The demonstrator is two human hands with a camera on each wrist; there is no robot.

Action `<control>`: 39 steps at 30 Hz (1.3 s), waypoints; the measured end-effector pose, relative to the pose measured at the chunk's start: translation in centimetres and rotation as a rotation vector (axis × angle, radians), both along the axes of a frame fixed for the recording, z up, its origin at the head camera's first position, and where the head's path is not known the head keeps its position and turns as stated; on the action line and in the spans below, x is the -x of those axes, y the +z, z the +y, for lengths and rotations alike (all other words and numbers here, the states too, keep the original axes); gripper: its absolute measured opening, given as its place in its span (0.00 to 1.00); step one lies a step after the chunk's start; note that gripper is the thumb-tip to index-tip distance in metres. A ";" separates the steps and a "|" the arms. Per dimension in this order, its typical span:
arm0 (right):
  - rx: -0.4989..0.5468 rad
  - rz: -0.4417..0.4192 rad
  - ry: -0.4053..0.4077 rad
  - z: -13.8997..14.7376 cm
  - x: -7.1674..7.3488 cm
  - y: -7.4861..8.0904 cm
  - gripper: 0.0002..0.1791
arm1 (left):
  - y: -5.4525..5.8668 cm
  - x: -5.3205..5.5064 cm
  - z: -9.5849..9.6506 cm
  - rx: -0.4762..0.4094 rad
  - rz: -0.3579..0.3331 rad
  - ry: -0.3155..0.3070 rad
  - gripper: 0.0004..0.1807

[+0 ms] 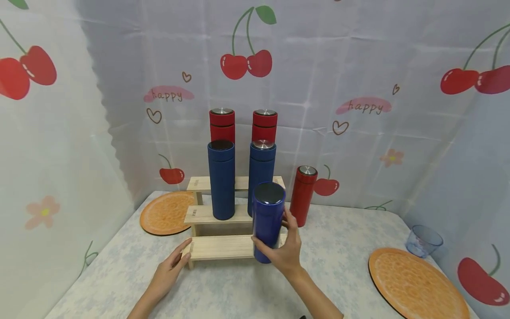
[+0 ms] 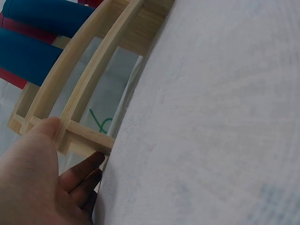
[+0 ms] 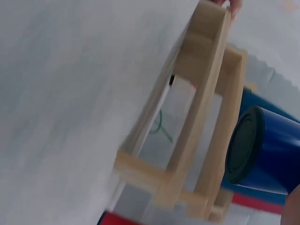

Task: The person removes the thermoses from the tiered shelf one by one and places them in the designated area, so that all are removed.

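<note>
My right hand [image 1: 287,250] grips a glossy dark-blue thermos bottle [image 1: 266,226] around its side, thumb in front. The bottle is upright before the right end of a three-step wooden rack [image 1: 223,247]. Its black base [image 3: 244,145] shows in the right wrist view, lifted off the step. At the rack's left end, my left hand [image 1: 169,270] holds the corner of the lowest step between thumb and fingers. Two matte blue bottles [image 1: 222,181] [image 1: 261,168] stand on the middle step. Behind them, two red bottles [image 1: 222,124] [image 1: 264,125] are on the top step, partly hidden.
Another red bottle [image 1: 303,195] stands on the table right of the rack. A round orange mat [image 1: 165,212] lies behind left, another round mat [image 1: 416,283] at front right. Near that mat is a clear bluish cup [image 1: 424,241]. A cherry-print curtain [image 1: 318,57] encloses the table.
</note>
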State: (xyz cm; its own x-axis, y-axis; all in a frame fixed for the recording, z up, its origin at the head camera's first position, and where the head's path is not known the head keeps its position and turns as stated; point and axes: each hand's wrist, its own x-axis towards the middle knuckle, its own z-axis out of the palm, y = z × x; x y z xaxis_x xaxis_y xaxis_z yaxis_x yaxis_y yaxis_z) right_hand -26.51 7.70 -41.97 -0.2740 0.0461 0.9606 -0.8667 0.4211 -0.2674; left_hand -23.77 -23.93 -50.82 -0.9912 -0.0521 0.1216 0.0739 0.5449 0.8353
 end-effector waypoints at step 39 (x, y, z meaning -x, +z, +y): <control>0.272 -0.292 -0.407 16.0 14.1 -4.4 0.55 | -0.1 0.0 -0.1 -0.013 -0.012 -0.002 0.30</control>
